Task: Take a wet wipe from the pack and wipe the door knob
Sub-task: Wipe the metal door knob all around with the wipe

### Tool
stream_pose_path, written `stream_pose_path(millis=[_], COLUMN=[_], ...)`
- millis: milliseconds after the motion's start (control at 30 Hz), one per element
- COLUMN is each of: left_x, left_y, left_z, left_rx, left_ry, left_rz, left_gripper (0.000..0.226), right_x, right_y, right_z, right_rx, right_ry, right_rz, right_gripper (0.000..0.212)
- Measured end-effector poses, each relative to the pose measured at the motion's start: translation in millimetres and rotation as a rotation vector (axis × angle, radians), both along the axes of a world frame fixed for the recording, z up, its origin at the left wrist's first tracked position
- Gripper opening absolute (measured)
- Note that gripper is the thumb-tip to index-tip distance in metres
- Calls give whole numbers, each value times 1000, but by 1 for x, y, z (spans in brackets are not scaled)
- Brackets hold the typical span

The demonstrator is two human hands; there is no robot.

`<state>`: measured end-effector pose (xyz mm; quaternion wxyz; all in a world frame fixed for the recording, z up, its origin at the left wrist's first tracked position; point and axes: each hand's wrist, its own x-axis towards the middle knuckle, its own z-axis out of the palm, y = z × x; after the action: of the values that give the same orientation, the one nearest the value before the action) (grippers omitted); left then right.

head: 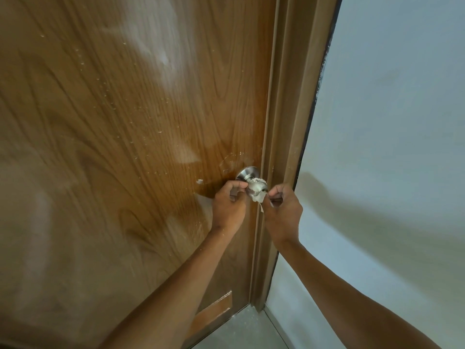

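A silver door knob (249, 175) sticks out of a brown wooden door (125, 147) near its right edge. A white wet wipe (257, 191) is wrapped over the knob's round head and hangs a little below it. My left hand (229, 206) pinches the wipe's left end, just left of the knob. My right hand (283, 210) pinches its right end, just right of the knob. Both hands hold the wipe stretched across the knob. The wipe pack is out of view.
The brown door frame (284, 147) runs down right beside the knob. A pale wall (390, 147) fills the right side. A grey floor (241, 331) shows at the bottom, in the corner between door and wall.
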<state>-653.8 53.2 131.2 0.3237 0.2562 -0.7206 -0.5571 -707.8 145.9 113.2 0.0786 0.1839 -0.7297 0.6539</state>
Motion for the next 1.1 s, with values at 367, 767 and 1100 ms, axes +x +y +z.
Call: stream_pose_path(millis=[367,767,1100], left_x=[2,14,13], left_y=[5,22,20], left_z=[1,-10,-1], left_rx=[-2,175,200], left_ry=[4,24,135], left_rz=[24,117,226], left_gripper=[16,11,14], right_x=[-3,8,19], right_y=[0,8,17], right_z=[-1,1,-6], right_rx=[14,18,66], right_ry=[-17,-22,195], right_rz=[12,151,58], right_gripper=[18,21,31])
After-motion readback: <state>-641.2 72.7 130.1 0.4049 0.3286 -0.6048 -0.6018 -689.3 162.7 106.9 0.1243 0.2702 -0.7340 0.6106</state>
